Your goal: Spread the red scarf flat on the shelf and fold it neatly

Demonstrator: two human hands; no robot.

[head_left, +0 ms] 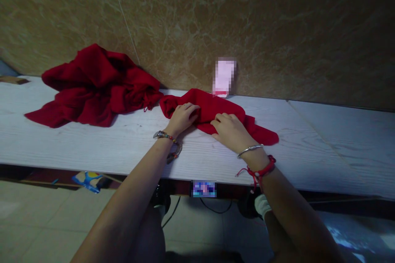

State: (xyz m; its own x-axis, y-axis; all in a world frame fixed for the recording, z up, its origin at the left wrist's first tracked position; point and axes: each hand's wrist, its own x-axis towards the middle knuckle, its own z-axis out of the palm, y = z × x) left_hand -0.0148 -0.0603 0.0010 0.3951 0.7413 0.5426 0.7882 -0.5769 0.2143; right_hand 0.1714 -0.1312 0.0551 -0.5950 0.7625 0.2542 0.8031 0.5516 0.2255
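A small red cloth [216, 109] lies bunched on the white wooden tabletop [92, 144], near the wall. My left hand [182, 117] rests on its left part with fingers curled, gripping the fabric. My right hand [230, 130] presses on the cloth's front edge, fingers bent and closed on it. A beaded bracelet and watch sit on my left wrist; a silver bangle and red string circle my right wrist. The cloth's right tip sticks out past my right hand.
A bigger heap of red fabric [92, 86] lies crumpled at the table's left. A pink blurred object [224, 76] leans on the marbled brown wall [247, 16]. Below the table edge are a tiled floor, cables, and a blue-yellow item [88, 180].
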